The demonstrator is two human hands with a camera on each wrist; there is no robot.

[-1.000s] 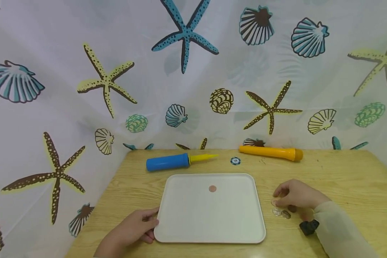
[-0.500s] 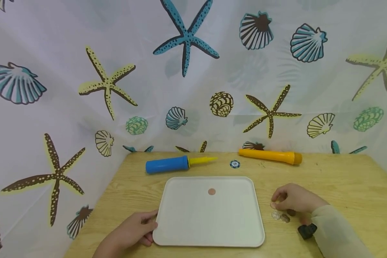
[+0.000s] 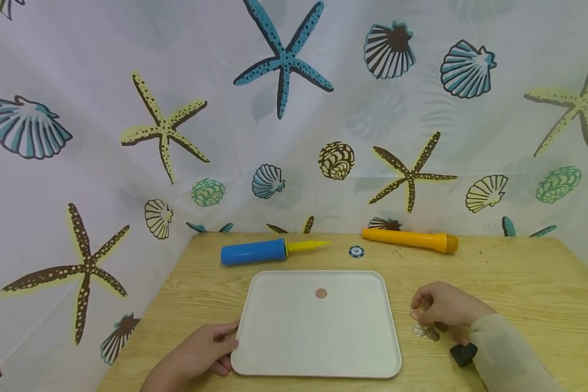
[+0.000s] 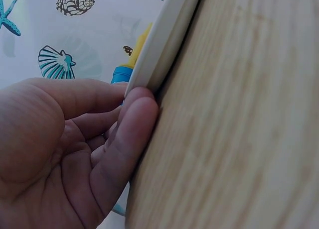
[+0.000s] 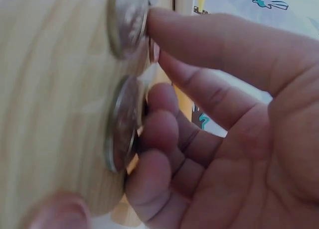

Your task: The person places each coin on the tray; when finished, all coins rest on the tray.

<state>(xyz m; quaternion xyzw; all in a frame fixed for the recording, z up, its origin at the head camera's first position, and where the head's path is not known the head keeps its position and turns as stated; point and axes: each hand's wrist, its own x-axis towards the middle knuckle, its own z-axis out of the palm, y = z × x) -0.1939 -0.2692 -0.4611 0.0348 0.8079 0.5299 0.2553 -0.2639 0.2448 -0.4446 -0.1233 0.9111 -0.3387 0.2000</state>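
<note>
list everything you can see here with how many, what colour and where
wooden table: one, light brown, under everything
tray: one, white, middle of the table
tray coin: one, copper, inside the tray, towards its far edge
loose coins: at least three, silvery to dark, right of the tray
held coin: one, colour unclear, at the right fingertips
tube with nozzle: one, blue and yellow, behind the tray
chip: one, blue and white, behind the tray
microphone-shaped object: one, orange-yellow, back right
patterned cloth: white with starfish and shells, behind the table
wrist device: one, black, right wrist
sleeve: one, cream, right arm
left hand: one, holding the tray's left edge
right hand: one, pinching the held coin
</note>
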